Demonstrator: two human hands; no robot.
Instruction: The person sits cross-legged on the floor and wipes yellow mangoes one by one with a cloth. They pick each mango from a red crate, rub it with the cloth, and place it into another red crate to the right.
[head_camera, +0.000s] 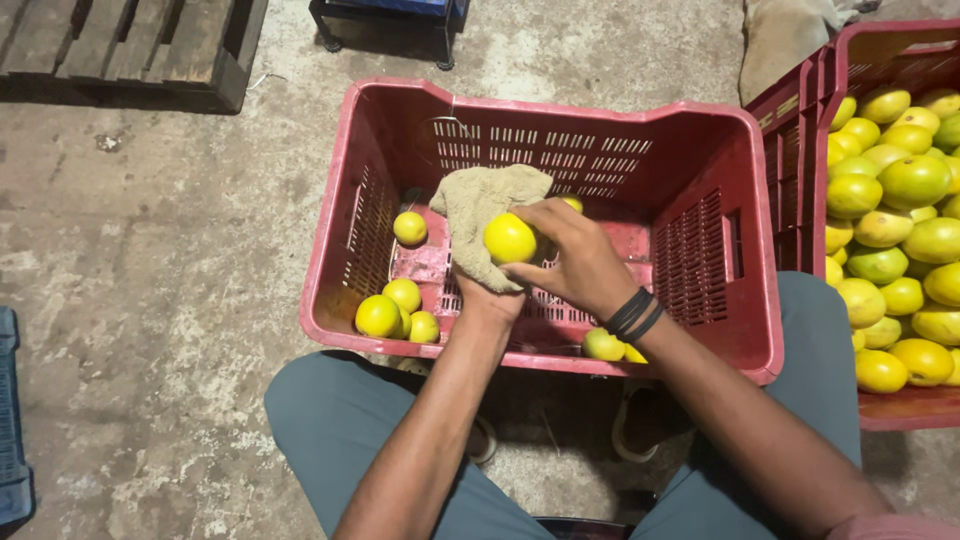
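Looking down at two bare arms over a red crate (345, 180) on a grey concrete floor (150, 250). Sitting, with knees in grey-green trousers (330, 420) on each side of the crate.

Left hand (487, 296) under a tan cloth (478, 215), fingers hidden by it, so cannot tell if they are apart or together. Cloth bunched up and draped over that hand, rising above the crate floor.

Right hand (575, 262) holding a yellow fruit (510, 238), fingers curled around it and clamped on it. Fruit pressed against the cloth, in the air above the middle of the crate. Dark bands (633, 313) around the right wrist.

Inside the crate, a few more fruits: one alone (410, 228) near the back left, just beside the cloth; three together (395, 310) in the front left corner; two more (608, 346) at the front wall under the right arm. One small bit of yellow (572, 203) peeking out behind the right hand.

To the right, touching the first crate, a second red crate (905, 45), heaped with many yellow and green fruits (895, 230).

At the top left, a wooden pallet (130, 45). At the top middle, a dark stand with legs (385, 20). At the far left edge, a bit of a blue crate (10, 420).
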